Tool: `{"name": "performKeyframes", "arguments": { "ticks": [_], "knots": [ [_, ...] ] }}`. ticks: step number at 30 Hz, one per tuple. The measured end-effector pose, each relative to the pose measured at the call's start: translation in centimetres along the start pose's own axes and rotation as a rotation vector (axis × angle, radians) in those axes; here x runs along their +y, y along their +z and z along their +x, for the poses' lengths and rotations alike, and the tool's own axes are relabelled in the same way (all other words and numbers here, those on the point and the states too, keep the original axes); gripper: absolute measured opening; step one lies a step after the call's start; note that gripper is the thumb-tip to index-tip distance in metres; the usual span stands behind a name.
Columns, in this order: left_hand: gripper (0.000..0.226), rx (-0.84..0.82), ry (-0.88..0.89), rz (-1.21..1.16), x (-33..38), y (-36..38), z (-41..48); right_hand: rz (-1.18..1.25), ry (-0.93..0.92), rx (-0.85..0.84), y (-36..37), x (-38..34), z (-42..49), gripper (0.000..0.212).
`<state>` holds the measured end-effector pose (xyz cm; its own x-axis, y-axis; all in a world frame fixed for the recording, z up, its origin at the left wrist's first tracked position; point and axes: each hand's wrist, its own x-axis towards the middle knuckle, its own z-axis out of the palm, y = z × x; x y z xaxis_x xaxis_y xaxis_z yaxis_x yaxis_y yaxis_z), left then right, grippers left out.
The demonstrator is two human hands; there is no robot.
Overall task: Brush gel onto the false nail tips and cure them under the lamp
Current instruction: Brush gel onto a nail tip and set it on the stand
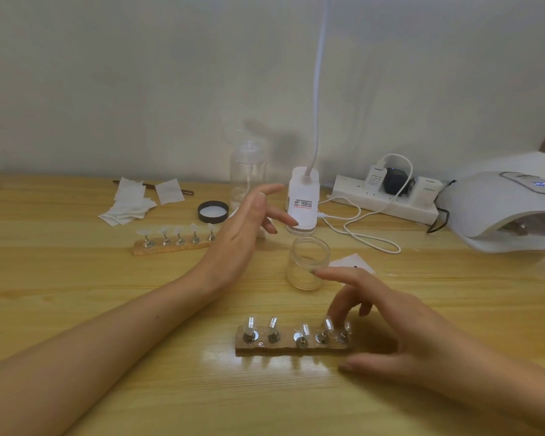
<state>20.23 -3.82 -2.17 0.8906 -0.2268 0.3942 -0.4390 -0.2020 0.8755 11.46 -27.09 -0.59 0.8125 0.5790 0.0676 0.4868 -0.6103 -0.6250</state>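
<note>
A wooden strip (291,349) near the front holds several clear nail tips (302,332) on metal stands. My right hand (400,328) hovers at its right end, fingers spread and relaxed, fingertips close to the rightmost tips. A second strip (173,247) with several white tips (164,231) lies further back on the left. My left hand (243,234) is raised above the table beside it, fingers loosely extended, holding nothing. An open clear jar (308,266) stands between both hands. The white curing lamp (504,212) sits at the far right with its display lit.
A white desk-lamp base (303,202) with a cable, a power strip (384,196) with plugs, a clear pump bottle (247,171), a black jar lid (213,211), white wipes (129,202) and a white card (351,262) occupy the back of the wooden table (76,278).
</note>
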Motion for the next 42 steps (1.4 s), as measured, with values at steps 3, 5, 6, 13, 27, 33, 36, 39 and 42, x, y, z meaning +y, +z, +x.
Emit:
{"name": "performKeyframes", "arguments": {
  "ticks": [3,5,6,13,27,33,36,39,42],
  "knots": [
    [0.053,0.005,0.004,0.002,0.0,0.0,0.0,-0.017,-0.061,0.084,-0.1,-0.9,-0.8,0.083],
    [0.054,0.014,0.001,0.004,0.0,0.0,0.1,0.003,-0.036,0.074,0.0,-1.2,-1.0,0.091],
    [0.054,0.02,-0.005,0.006,0.1,0.0,0.1,0.023,-0.027,0.06,0.1,-1.3,-1.0,0.095],
    [0.054,0.051,-0.015,0.013,0.1,-0.1,-0.1,0.08,-0.029,0.09,1.7,-2.9,0.4,0.099],
    [0.059,0.055,-0.04,-0.013,0.5,0.0,0.0,-0.088,0.007,0.164,2.8,-3.8,1.1,0.082],
    [0.06,0.048,-0.035,-0.01,0.6,0.0,-0.1,-0.15,-0.032,0.162,2.5,-3.6,0.6,0.085],
    [0.061,0.049,-0.033,0.0,0.5,0.0,-0.1,-0.157,-0.019,0.162,1.6,-2.7,-0.2,0.098],
    [0.06,0.051,-0.031,0.004,0.4,0.1,0.0,-0.096,-0.032,0.191,1.0,-1.9,-0.7,0.098],
    [0.056,0.051,-0.012,0.013,0.1,-0.1,-0.1,-0.092,-0.081,0.228,0.6,-1.6,-1.5,0.092]
  ]
}}
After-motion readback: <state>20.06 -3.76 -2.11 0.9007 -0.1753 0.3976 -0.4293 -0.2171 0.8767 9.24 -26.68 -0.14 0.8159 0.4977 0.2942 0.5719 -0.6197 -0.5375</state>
